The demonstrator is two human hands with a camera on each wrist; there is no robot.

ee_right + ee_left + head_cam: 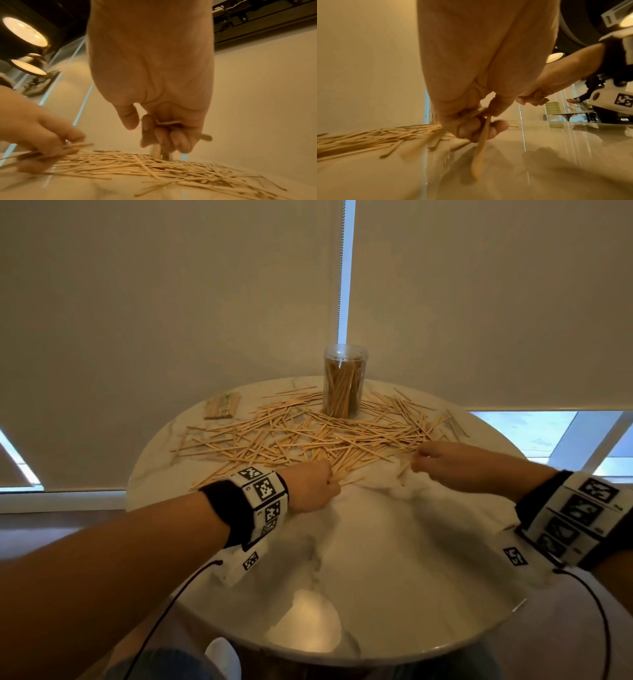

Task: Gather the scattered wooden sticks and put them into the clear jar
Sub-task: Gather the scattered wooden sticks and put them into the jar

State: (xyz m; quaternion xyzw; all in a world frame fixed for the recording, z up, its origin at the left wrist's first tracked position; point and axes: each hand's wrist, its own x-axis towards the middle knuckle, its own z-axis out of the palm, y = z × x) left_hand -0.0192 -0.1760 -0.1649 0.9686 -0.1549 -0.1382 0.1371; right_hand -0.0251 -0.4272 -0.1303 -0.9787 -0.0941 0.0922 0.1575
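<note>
Many thin wooden sticks point(308, 436) lie scattered across the far half of the round marble table point(359, 559). A clear jar point(343, 381), packed with upright sticks, stands at the table's far edge behind the pile. My left hand point(315, 484) is at the near edge of the pile, fingers curled round a few sticks point(481, 142). My right hand point(442, 460) is at the pile's right side and also grips a few sticks point(169, 124) in its curled fingers point(164, 136).
A flat bundle of sticks point(222, 405) lies at the table's back left. Roller blinds point(171, 302) hang right behind the table. Bare marble stretches from my hands to the near edge. Cables run from both wristbands.
</note>
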